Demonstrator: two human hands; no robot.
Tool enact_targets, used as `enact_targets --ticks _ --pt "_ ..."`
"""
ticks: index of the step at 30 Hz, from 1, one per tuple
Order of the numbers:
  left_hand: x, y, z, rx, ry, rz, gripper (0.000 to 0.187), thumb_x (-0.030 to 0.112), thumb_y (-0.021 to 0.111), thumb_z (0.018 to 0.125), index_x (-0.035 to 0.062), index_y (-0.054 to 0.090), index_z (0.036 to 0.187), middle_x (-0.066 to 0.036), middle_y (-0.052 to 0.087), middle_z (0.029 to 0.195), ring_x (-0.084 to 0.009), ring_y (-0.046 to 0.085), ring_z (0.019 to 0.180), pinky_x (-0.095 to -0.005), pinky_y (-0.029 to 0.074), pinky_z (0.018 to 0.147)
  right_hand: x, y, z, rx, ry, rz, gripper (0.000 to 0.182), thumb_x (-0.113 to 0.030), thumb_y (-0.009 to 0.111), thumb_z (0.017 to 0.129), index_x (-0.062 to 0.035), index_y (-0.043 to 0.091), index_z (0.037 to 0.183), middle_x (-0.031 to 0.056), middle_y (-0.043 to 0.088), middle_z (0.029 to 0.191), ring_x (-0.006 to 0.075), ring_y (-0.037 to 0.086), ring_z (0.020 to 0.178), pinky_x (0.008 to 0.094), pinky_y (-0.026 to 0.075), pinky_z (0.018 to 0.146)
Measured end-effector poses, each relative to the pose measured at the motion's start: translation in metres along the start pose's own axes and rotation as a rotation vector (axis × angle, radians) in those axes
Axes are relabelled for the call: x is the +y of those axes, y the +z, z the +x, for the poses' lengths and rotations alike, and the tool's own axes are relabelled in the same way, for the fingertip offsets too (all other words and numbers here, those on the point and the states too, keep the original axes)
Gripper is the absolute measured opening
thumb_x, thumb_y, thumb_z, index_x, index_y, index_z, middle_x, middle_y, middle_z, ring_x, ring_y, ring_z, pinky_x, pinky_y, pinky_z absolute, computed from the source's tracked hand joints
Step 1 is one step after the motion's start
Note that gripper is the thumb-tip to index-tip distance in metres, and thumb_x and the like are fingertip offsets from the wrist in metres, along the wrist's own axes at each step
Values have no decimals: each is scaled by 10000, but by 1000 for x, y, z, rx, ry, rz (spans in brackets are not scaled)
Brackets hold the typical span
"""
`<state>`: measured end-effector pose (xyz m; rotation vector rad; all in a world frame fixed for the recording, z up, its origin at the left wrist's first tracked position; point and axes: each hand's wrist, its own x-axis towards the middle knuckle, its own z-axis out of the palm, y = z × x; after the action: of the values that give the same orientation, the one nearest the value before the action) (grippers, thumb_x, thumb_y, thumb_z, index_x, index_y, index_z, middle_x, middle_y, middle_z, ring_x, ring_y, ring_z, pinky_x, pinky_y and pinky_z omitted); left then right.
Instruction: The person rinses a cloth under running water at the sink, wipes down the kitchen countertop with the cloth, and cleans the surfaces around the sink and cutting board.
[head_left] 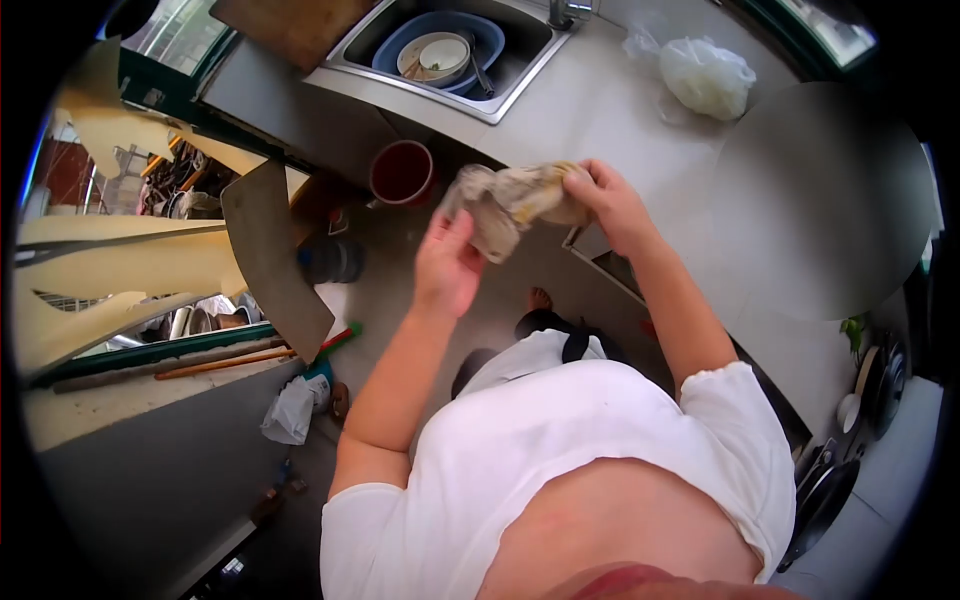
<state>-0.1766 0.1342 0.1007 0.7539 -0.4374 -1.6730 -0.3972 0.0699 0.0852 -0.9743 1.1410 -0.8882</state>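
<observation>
A crumpled, stained beige cloth (507,207) stretches between my two hands, in front of the counter's edge. My left hand (449,264) has its fingers closed on the cloth's left end, which hangs down a little. At the other end, my right hand (607,208) pinches the cloth between thumb and fingers. Yellowish marks show on the cloth near my right hand. Below and behind it lies the floor, with a red bucket (401,172) just left of the cloth.
A steel sink (497,105) at the top holds a blue basin (488,40) with bowls in it. On the counter (600,110) sits a white plastic bag (708,78). Pans (832,500) are at the right. A large water bottle (335,260) stands on the floor at left.
</observation>
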Motion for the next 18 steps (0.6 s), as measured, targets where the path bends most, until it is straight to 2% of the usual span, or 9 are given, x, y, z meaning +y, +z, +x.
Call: enact_targets --ticks 3,4,6,7,9,12,13,14,18 --pt "60 -15 50 30 153 -47 385 249 408 952 44 428 1277 -77 509 1246 -232 467 1163 -383 352 1003 -20 -13 84 96 -170 -78 191 -205 591 840 -59 546 955 22 590 816 108 567 726 249 442 608" --pt "79 -22 66 17 187 -58 394 269 388 959 33 433 1271 -80 506 1249 -243 465 1163 -392 347 1006 -27 -24 121 168 -282 -213 183 -172 586 827 -32 564 943 38 597 806 113 577 733 261 453 621" --pt "117 -26 97 37 238 -45 403 297 387 962 28 449 1256 -86 510 1246 -250 471 1157 -402 342 1005 -33 -58 203 380 -602 -664 202 -181 587 803 -25 595 931 95 631 836 211 613 766 303 477 701" --pt "133 -25 113 57 253 -23 407 302 401 958 26 451 1253 -85 513 1242 -248 473 1154 -403 345 1002 -52 -69 233 390 -634 -857 246 -198 585 791 -49 588 986 117 632 968 262 607 882 320 472 751" --pt "164 -22 145 73 271 3 418 313 446 943 18 461 1239 -88 518 1236 -247 485 1141 -407 358 993 -68 -92 292 523 -721 -1299 306 -171 540 796 -73 551 1086 119 558 1171 267 531 1074 374 434 854" --pt "195 -29 201 -46 296 244 418 127 550 884 11 415 1261 -112 539 1168 -236 536 1065 -373 426 930 -97 -100 330 603 -517 -1760 367 -128 490 806 -108 496 1172 92 438 1322 249 415 1214 440 356 947" --pt "205 -30 225 -80 279 228 409 61 569 845 14 436 1229 -105 548 1135 -219 550 1031 -346 443 901 -103 -103 345 547 -429 -1800 414 -88 436 817 -110 461 1229 62 391 1365 212 326 1289 500 268 1007" --pt "212 -28 248 -113 267 204 412 -6 587 807 17 456 1197 -98 557 1102 -202 564 996 -320 460 871 -106 -105 356 544 -384 -1907 423 -90 426 822 -106 451 1245 60 391 1366 206 308 1301 507 246 1018" --pt "231 -36 331 -96 116 149 399 21 576 820 28 454 1201 -70 561 1085 -167 561 977 -283 464 845 -105 -103 376 415 -55 -2203 430 -102 382 844 -68 446 1268 62 399 1360 184 241 1342 538 161 1052"
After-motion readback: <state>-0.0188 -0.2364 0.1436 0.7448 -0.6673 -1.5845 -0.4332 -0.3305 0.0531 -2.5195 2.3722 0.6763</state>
